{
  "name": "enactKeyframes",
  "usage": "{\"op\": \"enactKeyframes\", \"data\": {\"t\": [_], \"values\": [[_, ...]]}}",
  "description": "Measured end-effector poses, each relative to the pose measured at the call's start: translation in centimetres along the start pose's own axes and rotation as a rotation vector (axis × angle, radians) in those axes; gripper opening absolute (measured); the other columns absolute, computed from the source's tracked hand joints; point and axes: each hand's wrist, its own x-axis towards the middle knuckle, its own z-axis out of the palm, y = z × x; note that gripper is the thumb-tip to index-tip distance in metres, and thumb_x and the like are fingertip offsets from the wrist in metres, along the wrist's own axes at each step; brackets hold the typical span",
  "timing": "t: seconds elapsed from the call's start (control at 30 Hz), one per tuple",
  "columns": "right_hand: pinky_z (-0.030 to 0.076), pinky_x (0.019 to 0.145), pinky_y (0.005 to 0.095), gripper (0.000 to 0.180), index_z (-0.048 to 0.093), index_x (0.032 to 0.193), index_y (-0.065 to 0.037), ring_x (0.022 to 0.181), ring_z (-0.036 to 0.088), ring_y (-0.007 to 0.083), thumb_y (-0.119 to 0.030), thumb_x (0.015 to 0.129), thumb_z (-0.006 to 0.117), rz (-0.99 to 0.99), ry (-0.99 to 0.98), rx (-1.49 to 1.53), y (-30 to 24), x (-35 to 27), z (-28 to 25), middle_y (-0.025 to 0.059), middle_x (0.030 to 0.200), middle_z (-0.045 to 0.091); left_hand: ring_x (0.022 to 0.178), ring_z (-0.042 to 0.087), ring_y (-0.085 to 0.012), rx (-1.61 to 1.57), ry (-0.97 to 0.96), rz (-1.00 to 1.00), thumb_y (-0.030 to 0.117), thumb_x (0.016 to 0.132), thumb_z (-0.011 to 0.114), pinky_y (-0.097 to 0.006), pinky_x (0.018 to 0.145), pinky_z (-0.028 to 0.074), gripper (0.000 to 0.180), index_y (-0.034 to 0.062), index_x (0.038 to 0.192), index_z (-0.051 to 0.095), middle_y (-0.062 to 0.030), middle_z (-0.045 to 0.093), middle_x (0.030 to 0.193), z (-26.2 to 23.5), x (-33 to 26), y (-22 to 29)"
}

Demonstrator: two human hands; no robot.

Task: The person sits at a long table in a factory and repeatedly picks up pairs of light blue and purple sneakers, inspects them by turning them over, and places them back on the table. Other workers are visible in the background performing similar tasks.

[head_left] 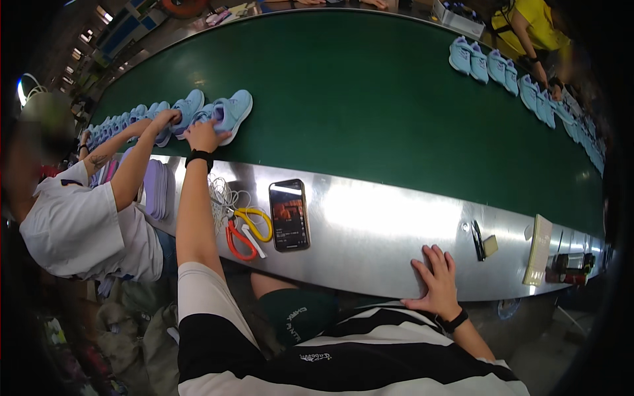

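Observation:
On the left, my left hand (205, 136) reaches over the green belt and grips a light blue shoe (235, 111) with a lilac lining by its near side; some of the fingers are hidden against it. A second light blue shoe (203, 113) stands close beside it, partly covered by my hand. My right hand (436, 280) rests with spread fingers on the metal table edge (370, 224), holding nothing. Between my arms lie a phone (288, 214) with a lit screen, scissors (254, 224) with yellow and red handles, and a tangle of white cord (224, 195).
At left, a co-worker in a white shirt (99, 218) reaches to a row of blue shoes (125, 122). Lilac insoles (157, 188) stack by my left arm. More shoes (498, 69) line the far right, near a person in yellow (535, 26). A black pen (478, 241) and notepad (538, 251) lie right.

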Motion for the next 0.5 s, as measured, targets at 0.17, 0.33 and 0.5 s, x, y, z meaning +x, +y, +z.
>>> {"op": "enactKeyframes", "data": {"t": [0.17, 0.33, 0.5], "values": [[0.019, 0.113, 0.0564, 0.088, 0.056, 0.132, -0.014, 0.140, 0.033, 0.0389, -0.058, 0.060, 0.080, 0.001, 0.007, 0.007, 0.0, -0.4, 0.1, 0.0190, 0.148, 0.039, 0.096, 0.065, -0.0358, -0.278, 0.002, 0.205, 0.057, 0.068, 0.078, -0.053, 0.088, 0.040, 0.059, 0.0166, 0.111, 0.071, -0.0163, 0.069, 0.095, -8.6, -6.7, 7.8], [0.018, 0.117, 0.0494, 0.098, 0.034, 0.150, -0.004, 0.143, 0.026, 0.0399, -0.052, 0.074, 0.075, 0.105, 0.183, 0.401, 1.5, -1.1, 0.2, 0.0213, 0.155, 0.029, 0.097, 0.066, -0.0257, -0.890, -0.154, 0.568, 0.030, 0.081, 0.079, -0.034, 0.083, 0.050, 0.043, 0.0040, 0.114, 0.068, -0.0172, 0.069, 0.104, -19.4, -22.4, 17.1], [0.031, 0.112, 0.0415, 0.065, 0.038, 0.145, -0.001, 0.139, 0.035, 0.0379, -0.024, 0.090, 0.063, 0.259, 0.399, 0.494, 0.7, -0.6, -1.6, 0.0231, 0.150, 0.035, 0.101, 0.063, -0.0245, -1.119, -0.445, 0.452, 0.031, 0.088, 0.074, -0.033, 0.080, 0.052, 0.056, 0.0034, 0.132, 0.055, -0.0149, 0.063, 0.115, -17.8, -33.8, 23.7]]}}
